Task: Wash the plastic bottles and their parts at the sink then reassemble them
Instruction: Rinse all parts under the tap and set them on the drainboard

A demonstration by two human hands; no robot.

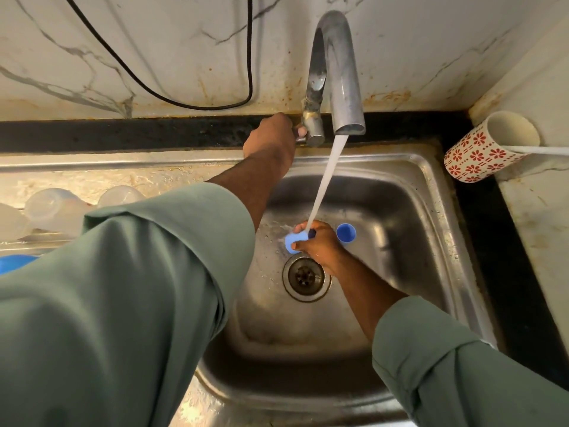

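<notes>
My right hand (318, 243) holds a light blue bottle cap (293, 241) low in the steel sink (431, 229), right under the running water stream (326, 183). A second blue cap (346, 233) lies open side up on the sink floor just right of that hand. My left hand (271, 138) reaches to the back edge and grips the tap handle (303, 135) at the base of the faucet (341, 72). Several clear plastic bottles (52, 208) lie on the draining board at the left, partly hidden by my left sleeve.
The drain strainer (306, 277) sits in the sink's middle, below my right hand. A red-flowered white mug (483, 149) lies tipped on the right counter with a white stick across it. A black cable (184, 100) hangs on the marble wall. Something blue (15, 263) shows at far left.
</notes>
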